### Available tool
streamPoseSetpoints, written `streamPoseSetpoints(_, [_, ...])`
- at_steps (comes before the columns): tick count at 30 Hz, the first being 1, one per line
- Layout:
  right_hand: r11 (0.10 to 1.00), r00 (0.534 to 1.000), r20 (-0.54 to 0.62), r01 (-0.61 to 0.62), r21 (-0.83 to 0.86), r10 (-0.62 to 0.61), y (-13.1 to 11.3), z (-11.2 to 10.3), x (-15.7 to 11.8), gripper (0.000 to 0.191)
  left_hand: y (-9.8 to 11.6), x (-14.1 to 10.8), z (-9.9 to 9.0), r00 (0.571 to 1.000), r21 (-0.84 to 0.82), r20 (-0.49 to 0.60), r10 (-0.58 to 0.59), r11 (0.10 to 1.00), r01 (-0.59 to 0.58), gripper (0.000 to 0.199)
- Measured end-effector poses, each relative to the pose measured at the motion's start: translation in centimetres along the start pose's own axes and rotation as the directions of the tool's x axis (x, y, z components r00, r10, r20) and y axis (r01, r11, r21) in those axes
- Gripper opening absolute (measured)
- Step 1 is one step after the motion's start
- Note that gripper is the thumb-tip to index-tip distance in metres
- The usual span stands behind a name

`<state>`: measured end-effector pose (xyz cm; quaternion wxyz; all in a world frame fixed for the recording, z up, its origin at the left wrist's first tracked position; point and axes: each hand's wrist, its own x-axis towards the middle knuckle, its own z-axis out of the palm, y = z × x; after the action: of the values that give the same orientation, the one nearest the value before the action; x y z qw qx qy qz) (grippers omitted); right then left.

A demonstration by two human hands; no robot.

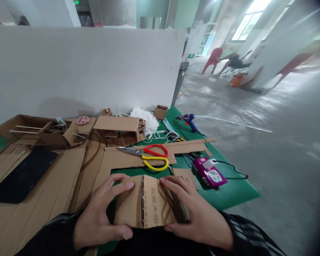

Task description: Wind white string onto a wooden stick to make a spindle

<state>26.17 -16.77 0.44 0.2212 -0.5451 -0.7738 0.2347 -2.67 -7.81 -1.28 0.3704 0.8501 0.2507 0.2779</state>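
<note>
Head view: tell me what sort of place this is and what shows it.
Probably a makeshift craft workspace in a larger hall: scissors, a glue gun and cut cardboard on a green table, with bare grey floor beyond.

Within the grip, the right hand [197, 209] covers part of the creased cardboard piece [150, 202], whose underside is hidden; its small print [145, 210] is too faint to read. Below the grip, the black sleeves [56, 231] run off the bottom edge. Far left of it, the black flat panel [22, 176] is clipped by the picture's edge. Well beyond, to its right, the red chair [214, 59] looks soft, and another red shape [293, 65] is too smeared to identify.
</note>
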Motion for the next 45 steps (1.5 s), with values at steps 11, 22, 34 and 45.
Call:
streamPoseSetpoints(11, [0.999, 0.999, 0.000, 0.042, -0.025, -0.042, 0.7, -0.2, -0.1, 0.086, 0.1, -0.1, -0.3, 0.999, 0.051, 0.001, -0.036, 0.998, 0.036, 0.075])
streamPoseSetpoints(22, [0.998, 0.999, 0.043, 0.023, -0.052, -0.020, 0.7, -0.8, -0.2, 0.086, 0.5, -0.2, -0.5, 0.998, 0.205, 0.042, -0.055, 0.978, 0.045, 0.072])
streamPoseSetpoints(34, [0.986, 0.992, 0.127, 0.024, -0.163, -0.004, 0.8, -2.4, -0.3, 0.081, 1.3, -0.7, -1.8, 0.982, 0.604, 0.187, -0.026, 0.791, -0.095, 0.068])
streamPoseSetpoints(45, [0.996, 0.992, 0.124, 0.026, -0.089, -0.015, 0.6, -2.1, -0.2, 0.082, 1.0, -0.8, -1.5, 0.992, 0.578, 0.127, -0.017, 0.814, -0.060, 0.070])
